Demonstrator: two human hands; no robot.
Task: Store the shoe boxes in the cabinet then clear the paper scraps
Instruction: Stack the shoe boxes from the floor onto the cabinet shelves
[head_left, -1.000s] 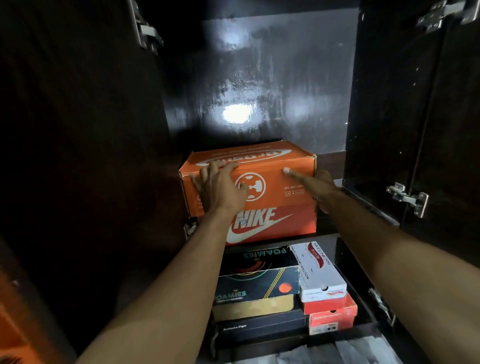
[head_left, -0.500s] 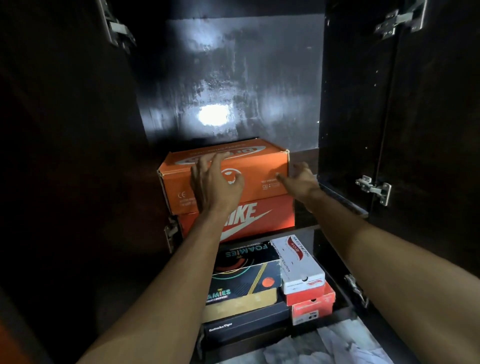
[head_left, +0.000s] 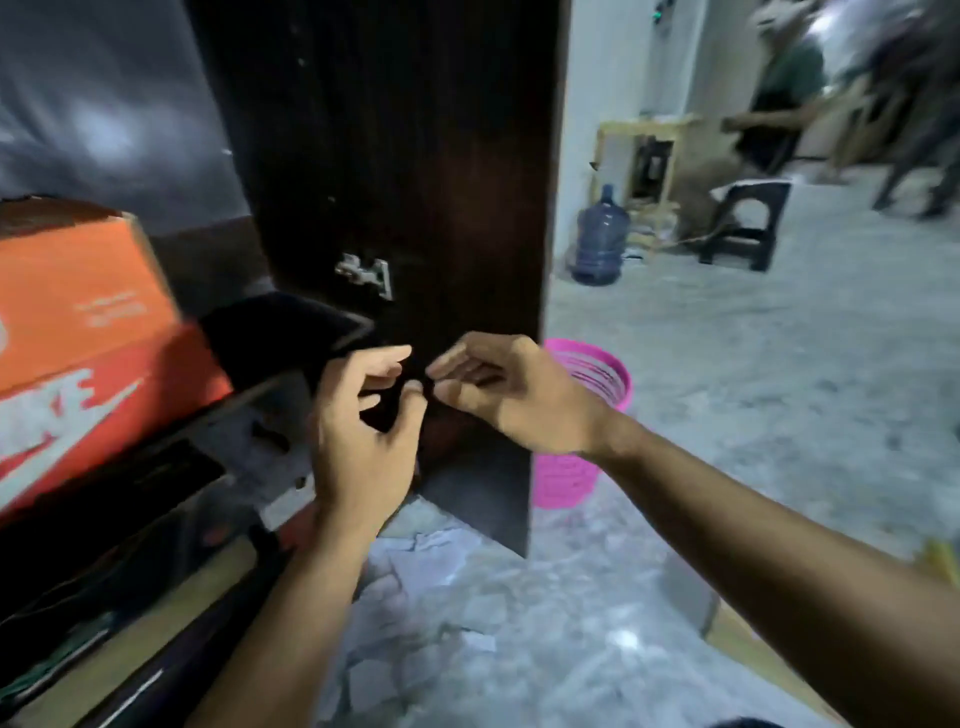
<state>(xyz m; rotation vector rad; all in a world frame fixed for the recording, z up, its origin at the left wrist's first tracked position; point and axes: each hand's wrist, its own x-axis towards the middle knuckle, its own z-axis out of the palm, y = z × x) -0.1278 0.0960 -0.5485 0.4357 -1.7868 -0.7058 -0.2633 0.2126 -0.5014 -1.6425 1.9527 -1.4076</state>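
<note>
Shoe boxes (head_left: 78, 332) sit stacked in the cabinet now. I have let go; my left hand (head_left: 358, 431) and right hand (head_left: 509, 389) (loose, holding nothing) head for the paper scraps (head_left: 431, 587) on the floor.

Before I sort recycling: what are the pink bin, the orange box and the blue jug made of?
Pink bin: looks like ribbed, glossy plastic. Orange Nike shoe box: matte printed cardboard, by its folded edges. Blue water jug: translucent plastic, seemingly.

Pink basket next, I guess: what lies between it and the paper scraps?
Head view: the open cabinet door's lower edge stands between the pink basket and the paper scraps; below it, bare floor.
</note>
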